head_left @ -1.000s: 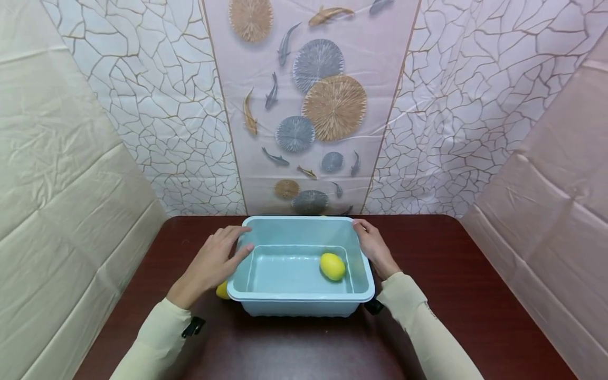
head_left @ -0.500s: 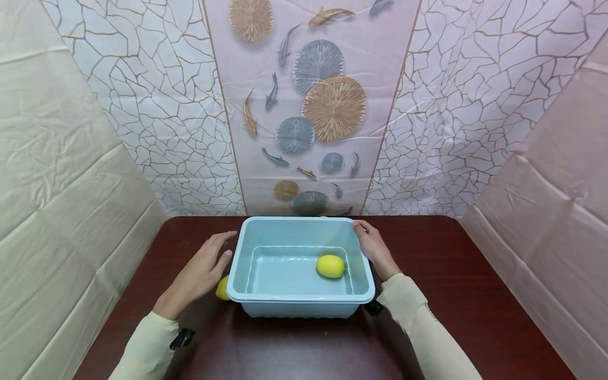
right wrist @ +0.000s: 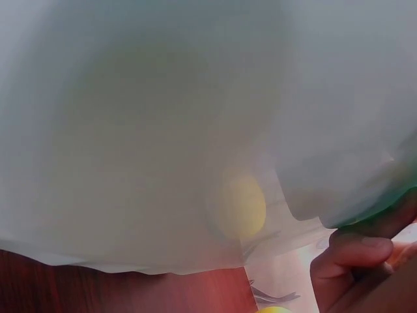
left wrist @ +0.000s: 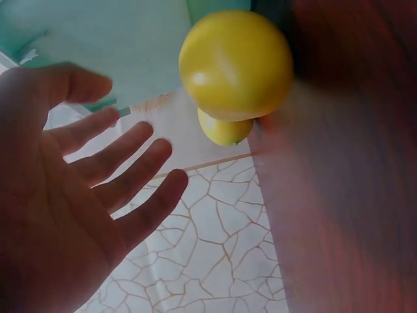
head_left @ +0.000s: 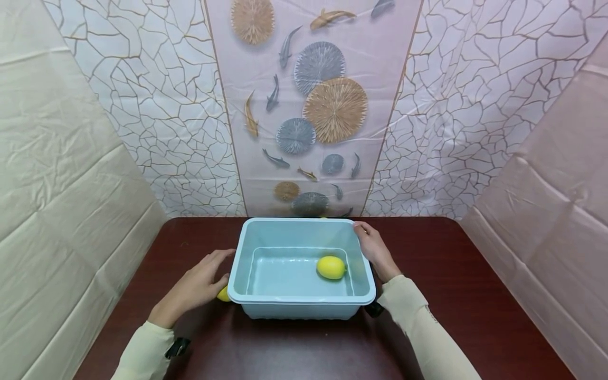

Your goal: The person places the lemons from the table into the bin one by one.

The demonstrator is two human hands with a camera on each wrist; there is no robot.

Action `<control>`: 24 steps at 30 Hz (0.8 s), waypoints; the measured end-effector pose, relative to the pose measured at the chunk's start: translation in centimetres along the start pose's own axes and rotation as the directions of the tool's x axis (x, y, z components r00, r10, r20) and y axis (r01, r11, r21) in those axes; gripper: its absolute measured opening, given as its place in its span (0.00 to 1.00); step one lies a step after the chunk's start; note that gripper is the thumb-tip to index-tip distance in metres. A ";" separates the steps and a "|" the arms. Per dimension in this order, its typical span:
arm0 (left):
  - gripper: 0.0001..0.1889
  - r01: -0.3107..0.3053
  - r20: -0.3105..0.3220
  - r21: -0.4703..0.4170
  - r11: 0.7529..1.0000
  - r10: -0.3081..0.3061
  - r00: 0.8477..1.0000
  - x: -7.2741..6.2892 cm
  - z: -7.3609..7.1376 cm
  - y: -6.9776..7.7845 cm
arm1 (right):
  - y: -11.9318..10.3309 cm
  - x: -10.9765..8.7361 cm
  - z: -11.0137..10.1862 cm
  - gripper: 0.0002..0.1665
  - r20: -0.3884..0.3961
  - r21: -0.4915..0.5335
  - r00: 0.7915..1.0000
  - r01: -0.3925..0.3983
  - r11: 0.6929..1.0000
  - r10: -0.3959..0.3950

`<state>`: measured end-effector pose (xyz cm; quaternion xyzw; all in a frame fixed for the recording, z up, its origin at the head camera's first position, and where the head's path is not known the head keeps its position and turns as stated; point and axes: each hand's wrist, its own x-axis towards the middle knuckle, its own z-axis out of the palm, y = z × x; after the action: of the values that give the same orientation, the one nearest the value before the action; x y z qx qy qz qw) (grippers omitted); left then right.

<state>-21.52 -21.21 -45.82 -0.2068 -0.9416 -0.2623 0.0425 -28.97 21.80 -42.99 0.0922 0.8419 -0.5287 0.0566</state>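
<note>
Wrinkly cloth backdrop (head_left: 335, 110) fills the top of the head view, all crackle lines, koi and spiky round pads. Below it there's a glossy, dark reddish table (head_left: 304, 348). Mid-frame sits a pale blue plastic tub (head_left: 301, 300), smooth-walled with rounded corners and a chunky rim. The right hand (head_left: 375, 250) pinches that rim at the tub's upper right corner. The left hand (head_left: 192, 285) is loosely spread just beside the left wall, holding nothing. Smallest stuff: a smooth yellow lemon (head_left: 331, 267) lying in the tub, right of centre, and a half-hidden lemon (head_left: 224, 294) poking out at its left. Left wrist cam shows two lemons outside, with a second lemon (left wrist: 225, 127) behind the nearer one. Right wrist cam turns the tub milky, a yellow shape (right wrist: 242, 205) showing through.
</note>
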 end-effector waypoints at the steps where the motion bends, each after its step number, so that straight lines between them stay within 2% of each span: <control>1: 0.32 0.004 0.013 0.000 1.000 -0.004 1.000 -0.1 0.1 -0.1 | 0.0 0.0 0.0 0.33 -0.001 0.000 1.000 0.000 1.000 0.000; 7: 0.35 0.027 0.090 -0.010 1.000 -0.026 0.996 -0.5 1.2 -0.3 | 0.1 0.0 0.1 0.33 -0.012 -0.003 1.000 0.009 1.000 -0.009; 10: 0.35 0.058 0.127 -0.029 0.998 -0.054 0.990 -0.6 1.7 -0.4 | 0.1 0.0 0.1 0.33 -0.017 -0.003 1.000 0.014 1.000 -0.014; 14: 0.36 0.100 0.168 -0.013 0.995 -0.096 0.981 -0.9 2.3 -0.6 | 0.1 0.0 0.3 0.32 -0.021 -0.002 1.000 0.009 1.000 -0.009; 19: 0.32 0.120 0.188 0.024 0.993 -0.122 0.974 -1.1 3.0 -0.8 | 0.1 0.0 0.3 0.32 -0.010 -0.001 1.000 0.000 1.000 0.000; 24: 0.28 0.107 0.177 0.047 0.993 -0.114 0.978 -1.0 3.3 -0.7 | 0.0 0.0 -0.1 0.32 0.012 0.012 1.000 -0.014 1.000 0.014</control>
<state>-20.83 -20.43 -49.23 -0.1762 -0.9564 -0.2269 -0.0530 -28.99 21.87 -43.00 0.0953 0.8377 -0.5339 0.0647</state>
